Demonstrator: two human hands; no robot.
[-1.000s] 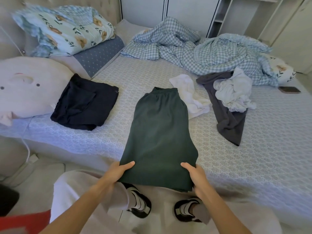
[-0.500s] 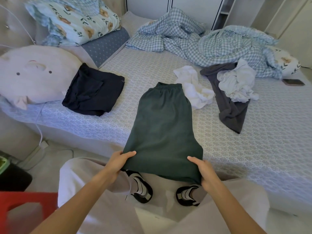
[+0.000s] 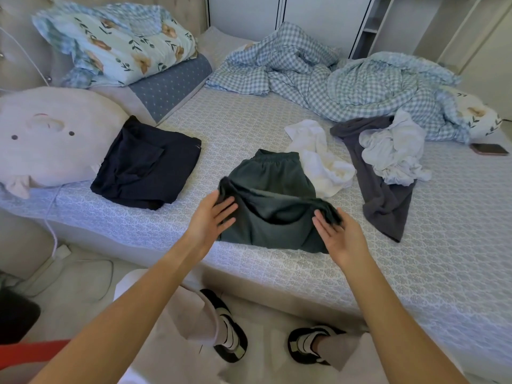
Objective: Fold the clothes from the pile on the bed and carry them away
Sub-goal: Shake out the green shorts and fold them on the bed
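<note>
Dark green shorts [image 3: 273,200], navy garment [image 3: 146,167], blue-checked duvet [image 3: 346,84].

Green shorts [image 3: 273,189]: soft matt cloth (slightly fuzzy). Bedsheet [image 3: 415,259] looks textured, woven. Phone [image 3: 489,149] gleams, glossy.

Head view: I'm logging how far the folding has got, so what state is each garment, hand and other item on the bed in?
green shorts: hem half lifted toward the waistband, fold unfinished
left hand: pinching the hem's left corner
right hand: pinching the hem's right corner
navy garment: folded, lying flat
white garment: crumpled
grey garment: spread out, unfolded
pale garment: crumpled on the grey garment
checked duvet: rumpled
phone: lying flat, screen dark
</note>
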